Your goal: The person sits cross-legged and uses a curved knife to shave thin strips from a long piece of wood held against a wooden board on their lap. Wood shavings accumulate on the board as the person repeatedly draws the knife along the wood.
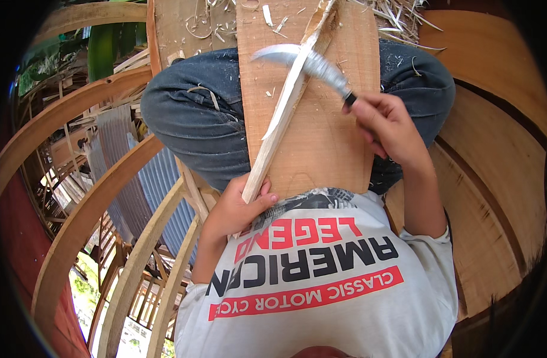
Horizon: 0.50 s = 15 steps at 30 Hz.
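Observation:
My left hand (pixel 233 207) is wrapped round the near end of a long, pale wooden stick (pixel 277 128), close to my shirt. The stick slants away from me over a wide plank (pixel 321 143) lying across my lap, and its far part shows rough, darker wood. In my right hand (pixel 391 126) is the dark handle of a knife (pixel 327 71) with a curved, hooked metal blade. The blade crosses the stick at its upper part, slightly blurred. Whether its edge is cutting into the wood cannot be told.
My crossed legs in jeans (pixel 193 113) lie under the plank. Wood shavings (pixel 399 21) are heaped at the far right, with smaller chips on the plank. Curved wooden rails (pixel 97 191) stand on the left, corrugated sheets (pixel 163 191) beyond them. Wide boards (pixel 482 179) lie to the right.

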Each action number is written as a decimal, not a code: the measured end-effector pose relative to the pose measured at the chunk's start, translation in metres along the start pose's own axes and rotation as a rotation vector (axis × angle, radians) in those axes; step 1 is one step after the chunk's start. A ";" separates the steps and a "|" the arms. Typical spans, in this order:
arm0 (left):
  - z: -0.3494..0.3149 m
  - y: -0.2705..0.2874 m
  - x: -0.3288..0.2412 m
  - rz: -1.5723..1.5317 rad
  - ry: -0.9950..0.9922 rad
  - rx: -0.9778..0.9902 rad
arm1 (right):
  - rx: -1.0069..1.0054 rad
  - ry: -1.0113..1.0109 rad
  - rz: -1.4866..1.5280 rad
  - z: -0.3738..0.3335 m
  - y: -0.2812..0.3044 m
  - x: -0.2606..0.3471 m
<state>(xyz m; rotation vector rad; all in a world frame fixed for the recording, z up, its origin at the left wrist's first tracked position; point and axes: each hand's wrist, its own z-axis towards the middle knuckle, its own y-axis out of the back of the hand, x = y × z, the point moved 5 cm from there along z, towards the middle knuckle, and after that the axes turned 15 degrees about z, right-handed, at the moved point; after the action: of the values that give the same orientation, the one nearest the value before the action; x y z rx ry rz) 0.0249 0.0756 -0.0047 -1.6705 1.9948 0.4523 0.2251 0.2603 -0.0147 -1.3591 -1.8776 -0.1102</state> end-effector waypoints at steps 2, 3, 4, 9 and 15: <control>0.001 0.001 0.001 -0.015 -0.042 -0.029 | -0.074 0.097 0.035 0.007 0.008 0.002; 0.001 0.000 0.002 -0.017 -0.012 -0.010 | -0.011 0.014 0.036 0.003 -0.002 -0.003; 0.002 -0.002 0.002 -0.018 0.019 0.009 | 0.053 -0.069 0.037 -0.003 -0.010 -0.008; -0.003 0.001 0.005 0.005 0.015 0.018 | -0.293 0.270 0.501 0.011 0.040 0.016; -0.001 0.000 0.005 -0.026 0.004 0.027 | 0.033 0.054 0.096 -0.013 0.009 0.019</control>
<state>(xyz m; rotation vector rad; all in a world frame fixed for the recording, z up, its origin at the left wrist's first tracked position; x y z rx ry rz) 0.0246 0.0713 -0.0064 -1.6801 1.9718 0.4115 0.2372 0.2723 0.0031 -1.4078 -1.7597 -0.0666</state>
